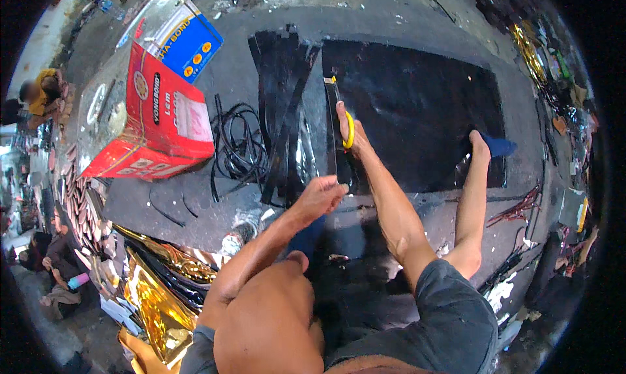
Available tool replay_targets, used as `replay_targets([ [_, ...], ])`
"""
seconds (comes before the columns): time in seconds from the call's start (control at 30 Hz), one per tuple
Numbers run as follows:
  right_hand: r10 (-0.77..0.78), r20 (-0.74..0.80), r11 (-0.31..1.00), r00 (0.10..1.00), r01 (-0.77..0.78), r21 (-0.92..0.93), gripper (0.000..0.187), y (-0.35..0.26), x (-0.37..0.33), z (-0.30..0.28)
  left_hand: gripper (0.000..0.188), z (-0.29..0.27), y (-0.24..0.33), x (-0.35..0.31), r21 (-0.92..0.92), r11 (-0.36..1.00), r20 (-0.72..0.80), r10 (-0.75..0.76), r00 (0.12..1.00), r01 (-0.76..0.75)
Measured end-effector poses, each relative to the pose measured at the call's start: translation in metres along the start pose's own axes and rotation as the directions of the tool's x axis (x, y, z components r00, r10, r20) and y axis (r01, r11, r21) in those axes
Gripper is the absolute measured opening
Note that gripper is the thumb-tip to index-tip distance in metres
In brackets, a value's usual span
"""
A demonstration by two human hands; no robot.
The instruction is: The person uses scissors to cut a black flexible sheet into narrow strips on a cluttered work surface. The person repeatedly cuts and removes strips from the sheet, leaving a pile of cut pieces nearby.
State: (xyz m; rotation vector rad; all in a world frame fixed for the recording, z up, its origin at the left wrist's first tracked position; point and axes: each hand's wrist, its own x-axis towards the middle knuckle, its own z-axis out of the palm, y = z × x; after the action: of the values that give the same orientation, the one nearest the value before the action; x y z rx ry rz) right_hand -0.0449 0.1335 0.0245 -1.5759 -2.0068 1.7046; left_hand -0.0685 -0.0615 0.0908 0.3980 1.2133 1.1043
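A large black sheet (417,107) lies flat on the dark floor mat in front of me. At its left edge, my right hand (347,131) is closed around yellow-handled scissors (351,130), thumb pointing away from me; the blades cannot be made out. A thin, pale straight line runs along this edge, with a small yellow and white piece (330,80) at its far end. My left hand (322,197) is closed in a pinch by the sheet's near left corner, and what lies between its fingertips is too small to tell. Long black strips (277,107) lie to the left.
Coiled black cord (241,146) sits beside a red tin (163,116), with a blue and white tin (186,38) behind. Gold foil (153,299) is heaped near left. My blue-socked foot (497,146) rests on the sheet's right side. Scraps line the right; other people are far left.
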Motion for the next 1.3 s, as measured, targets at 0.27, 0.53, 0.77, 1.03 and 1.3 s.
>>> replay_targets([
  [0.27, 0.076, 0.016, 0.993, 0.997, -0.077, 0.092, 0.106, -0.05, 0.113, -0.008, 0.021, -0.003, 0.024, -0.028, 0.08, 0.996, 0.026, 0.028, 0.999, -0.03],
  [0.53, 0.06, -0.03, 0.97, 0.998, -0.051, 0.238, 0.114, -0.072, 0.178, -0.02, 0.027, 0.014, 0.056, -0.055, 0.092, 0.996, 0.071, 0.01, 0.997, -0.017],
  [0.77, 0.053, 0.18, 0.944, 0.982, -0.108, 0.31, 0.085, -0.083, 0.14, -0.024, 0.017, -0.033, 0.067, -0.044, 0.24, 0.939, -0.432, 0.331, 0.839, -0.247],
  [1.03, 0.022, 0.225, 0.896, 0.974, -0.119, 0.427, 0.08, -0.012, 0.04, -0.061, 0.054, -0.056, 0.056, 0.01, -0.084, 0.698, -0.898, 0.256, 0.357, -0.711],
  [1.3, 0.076, 0.287, 0.791, 0.955, -0.233, 0.566, 0.086, 0.081, -0.122, -0.066, 0.058, -0.001, -0.071, 0.098, 0.057, 0.997, -0.629, 0.001, 0.777, 0.045],
])
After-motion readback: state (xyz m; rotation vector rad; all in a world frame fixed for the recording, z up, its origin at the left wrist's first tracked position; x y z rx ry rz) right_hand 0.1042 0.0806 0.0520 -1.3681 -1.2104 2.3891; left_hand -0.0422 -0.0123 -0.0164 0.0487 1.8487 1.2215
